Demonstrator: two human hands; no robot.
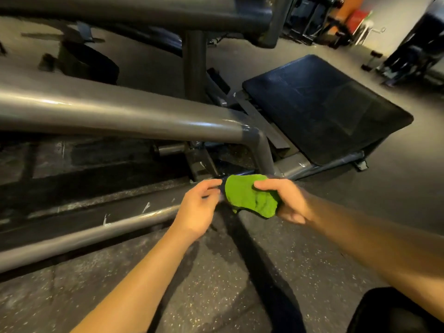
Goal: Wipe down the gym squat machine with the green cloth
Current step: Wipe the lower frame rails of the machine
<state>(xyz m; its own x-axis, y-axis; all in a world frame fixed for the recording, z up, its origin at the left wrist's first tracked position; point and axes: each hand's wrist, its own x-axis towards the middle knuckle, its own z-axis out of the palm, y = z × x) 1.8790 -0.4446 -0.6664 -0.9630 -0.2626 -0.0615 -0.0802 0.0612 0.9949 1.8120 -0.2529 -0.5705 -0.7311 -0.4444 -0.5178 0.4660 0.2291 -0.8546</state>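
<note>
The cloth (249,198) is bright green and fuzzy, like a small towel. It is bunched up into a lump, and a dark edge peeks out under it. It sits low down, in front of the foot of the machine (120,116), just above the floor (216,284).

The right hand (286,200) holds the cloth. The thumb lies on top and the fingers curl under, so the cloth is squeezed between them. The left hand (197,207) is just beside the cloth's left edge. Its fingers are bent and close together. The tips are blurry, so I cannot tell if they pinch the cloth or only come near it.

The cloth hides the spot where the bend (262,145) of the big bar comes down. The long bars run off the left side. The far end of the room is blurry.

The machine is made of round grey metal tubes, smooth and shiny. There are white scratches near the low rail (72,240). Behind is a slanted plate (322,109), dark, flat and a bit rough. The floor is black rubber with pale specks.
</note>
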